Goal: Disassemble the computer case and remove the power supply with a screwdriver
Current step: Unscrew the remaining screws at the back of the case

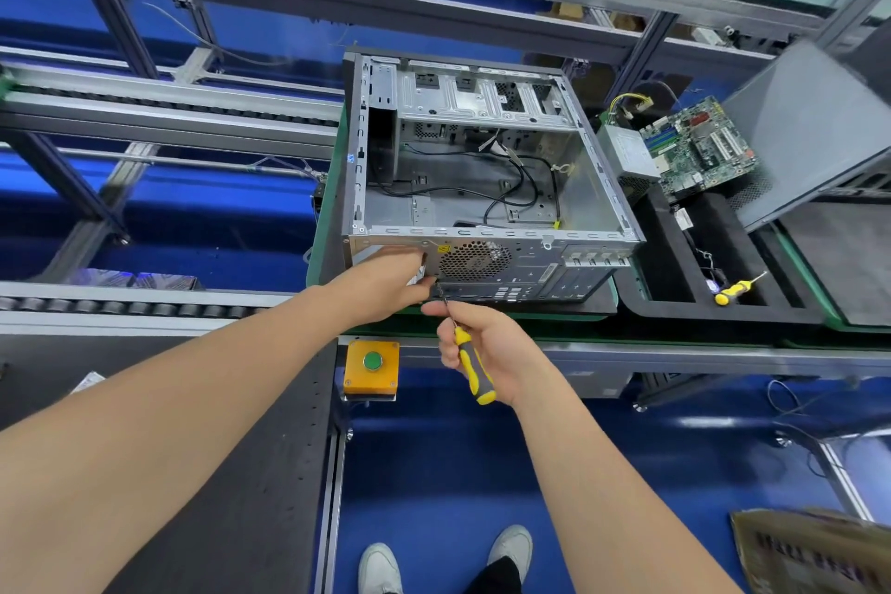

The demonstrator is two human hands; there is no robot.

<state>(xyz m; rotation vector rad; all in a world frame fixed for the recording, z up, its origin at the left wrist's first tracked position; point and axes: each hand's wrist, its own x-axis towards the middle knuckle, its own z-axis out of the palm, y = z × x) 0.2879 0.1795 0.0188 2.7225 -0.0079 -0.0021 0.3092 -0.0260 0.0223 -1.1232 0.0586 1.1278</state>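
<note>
Clamping yellow-grey screwdriver (475, 381) in right hand (499, 347); left hand (385, 285) on grey steel PC case (530, 258) (grip unclear). Stiff, sharp-edged prob.; hold by frame.

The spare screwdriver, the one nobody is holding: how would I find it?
Start at the open metal computer case at the picture's centre. Right of it sits a black tray, and the spare screwdriver lies at its near end. Unlike the yellow-handled screwdriver gripped in the right hand, this one lies untouched.
</note>
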